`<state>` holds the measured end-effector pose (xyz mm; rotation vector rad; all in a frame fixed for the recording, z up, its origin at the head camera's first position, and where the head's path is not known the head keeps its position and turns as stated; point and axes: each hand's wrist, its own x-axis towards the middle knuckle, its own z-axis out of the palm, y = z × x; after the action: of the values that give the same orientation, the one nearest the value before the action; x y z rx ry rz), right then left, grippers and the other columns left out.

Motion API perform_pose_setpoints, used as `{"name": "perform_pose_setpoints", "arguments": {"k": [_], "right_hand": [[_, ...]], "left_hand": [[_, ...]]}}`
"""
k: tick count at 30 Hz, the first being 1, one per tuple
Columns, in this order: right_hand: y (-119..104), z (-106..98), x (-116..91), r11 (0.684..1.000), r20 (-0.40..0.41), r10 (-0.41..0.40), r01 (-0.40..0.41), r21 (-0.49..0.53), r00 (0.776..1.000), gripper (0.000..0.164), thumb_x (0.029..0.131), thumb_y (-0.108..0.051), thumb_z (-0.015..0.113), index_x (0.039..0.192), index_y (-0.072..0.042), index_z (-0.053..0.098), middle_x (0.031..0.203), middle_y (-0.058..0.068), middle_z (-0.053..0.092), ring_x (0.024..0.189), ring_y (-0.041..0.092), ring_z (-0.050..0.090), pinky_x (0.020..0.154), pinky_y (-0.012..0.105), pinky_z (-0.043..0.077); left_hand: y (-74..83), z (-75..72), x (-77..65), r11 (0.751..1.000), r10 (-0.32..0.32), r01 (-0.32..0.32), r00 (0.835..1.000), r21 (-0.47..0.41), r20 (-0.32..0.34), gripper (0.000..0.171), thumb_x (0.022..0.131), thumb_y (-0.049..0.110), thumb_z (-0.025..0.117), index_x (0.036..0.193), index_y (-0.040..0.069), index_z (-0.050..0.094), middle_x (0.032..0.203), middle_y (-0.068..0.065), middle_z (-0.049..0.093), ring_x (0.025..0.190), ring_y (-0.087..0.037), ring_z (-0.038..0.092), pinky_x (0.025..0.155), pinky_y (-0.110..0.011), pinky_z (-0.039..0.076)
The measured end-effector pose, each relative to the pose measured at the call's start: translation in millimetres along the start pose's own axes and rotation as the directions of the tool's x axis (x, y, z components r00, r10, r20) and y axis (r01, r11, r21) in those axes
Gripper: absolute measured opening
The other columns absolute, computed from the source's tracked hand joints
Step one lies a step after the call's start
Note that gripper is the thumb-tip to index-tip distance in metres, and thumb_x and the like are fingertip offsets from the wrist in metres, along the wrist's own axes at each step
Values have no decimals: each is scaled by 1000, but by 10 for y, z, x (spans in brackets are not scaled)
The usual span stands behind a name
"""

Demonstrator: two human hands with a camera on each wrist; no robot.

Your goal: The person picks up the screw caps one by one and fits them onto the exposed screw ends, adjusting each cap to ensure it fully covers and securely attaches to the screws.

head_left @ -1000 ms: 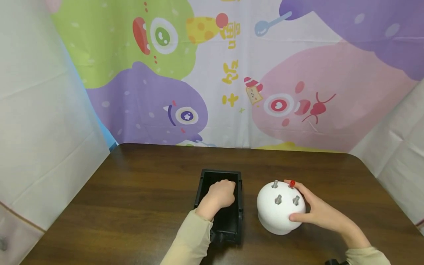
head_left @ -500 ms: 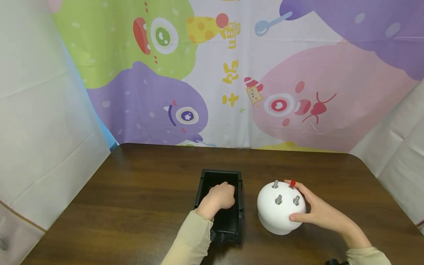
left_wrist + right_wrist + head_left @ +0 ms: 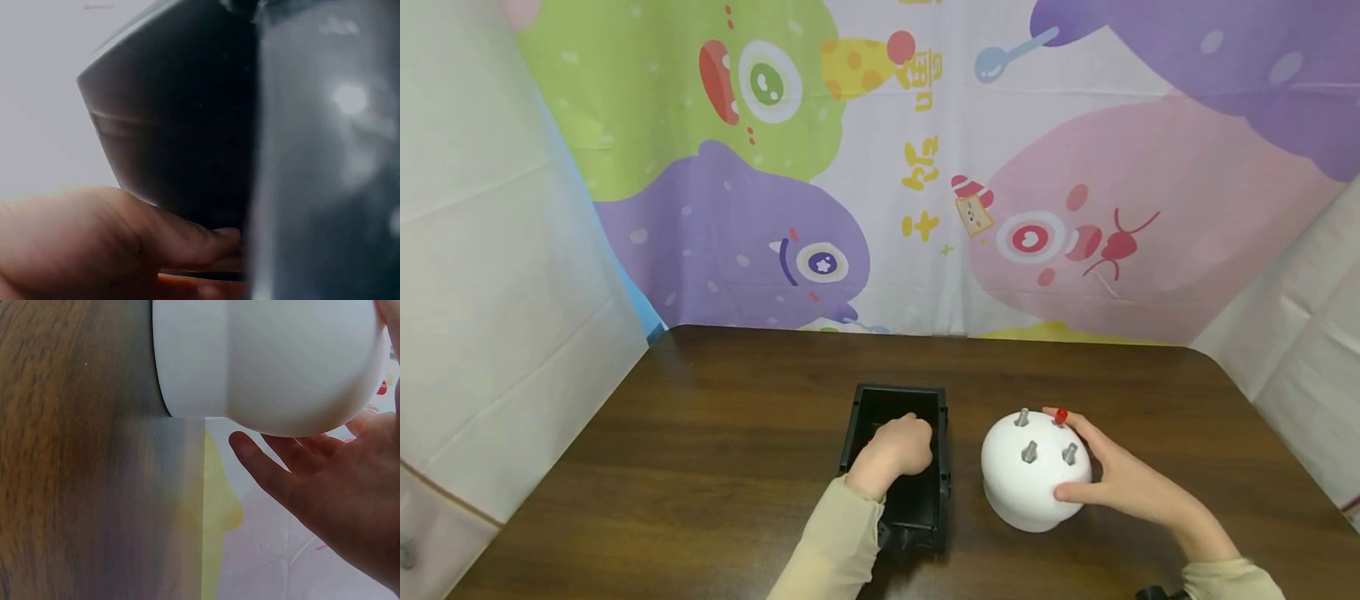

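In the head view, a white domed block (image 3: 1030,500) stands on the table, with several metal bolts (image 3: 1029,452) sticking up from its top. A small red piece (image 3: 1061,415) sits at the far right bolt. My right hand (image 3: 1131,479) holds the dome's right side, thumb in front and fingers behind. My left hand (image 3: 895,450) reaches down into a black rectangular bin (image 3: 912,533) left of the dome. Its fingertips are hidden from the head camera. Dark walls fill much of the left wrist view, where the thumb (image 3: 194,244) shows but what it touches does not.
The brown wooden table (image 3: 722,483) carries the bin and dome. Behind it hangs a cartoon-printed curtain (image 3: 925,283), with white cloth (image 3: 497,250) at the sides. A dark object (image 3: 1157,593) shows by the right sleeve at the bottom edge.
A trace of red now shows beside my left hand inside the bin. That hand has barely shifted, and my right hand stays on the dome.
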<state>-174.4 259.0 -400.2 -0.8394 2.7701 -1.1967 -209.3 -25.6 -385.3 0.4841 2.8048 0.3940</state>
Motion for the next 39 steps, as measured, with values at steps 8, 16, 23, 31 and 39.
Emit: {"name": "perform_pose_setpoints", "arguments": {"k": [8,16,23,31,39], "right_hand": [[-2,-2,6,1000,0,-16,16,16,1000,84,71,-21,77,140,-14,29,135,-1,39,115,-7,36,89,17,35],[-5,-2,9,1000,-2,-21,21,8,1000,83,72,-21,76,139,-18,29,135,-3,38,115,-7,36,89,15,33],[-1,6,6,999,-7,-37,37,18,999,83,71,-20,77,139,-15,29,136,-3,38,116,-7,36,89,13,32],[-4,3,9,999,-3,-38,38,24,999,83,72,-20,76,139,-14,29,135,-3,38,115,-6,36,89,14,34],[4,6,9,998,-3,-43,43,34,999,82,72,-19,76,139,-14,29,135,-2,38,116,-6,36,89,13,33]], "left_hand": [[-14,-15,-36,1000,20,-20,997,-8,-71,17,86,2,52,77,4,66,122,-15,56,68,-17,47,64,-29,41],[-21,-88,-79,999,38,-41,992,-21,-119,17,85,1,55,98,0,65,95,-11,61,65,-16,44,56,-25,38],[-31,-25,-80,999,46,-44,997,28,-66,35,84,3,56,119,3,58,121,-12,56,92,-19,57,72,-27,47],[-23,-13,-75,999,49,-48,999,11,-11,34,86,5,53,120,5,58,127,-11,53,81,-16,53,69,-27,43],[-33,-8,-68,999,40,-40,999,3,-22,31,86,3,52,116,3,60,122,-11,55,77,-18,54,66,-27,43]]}}
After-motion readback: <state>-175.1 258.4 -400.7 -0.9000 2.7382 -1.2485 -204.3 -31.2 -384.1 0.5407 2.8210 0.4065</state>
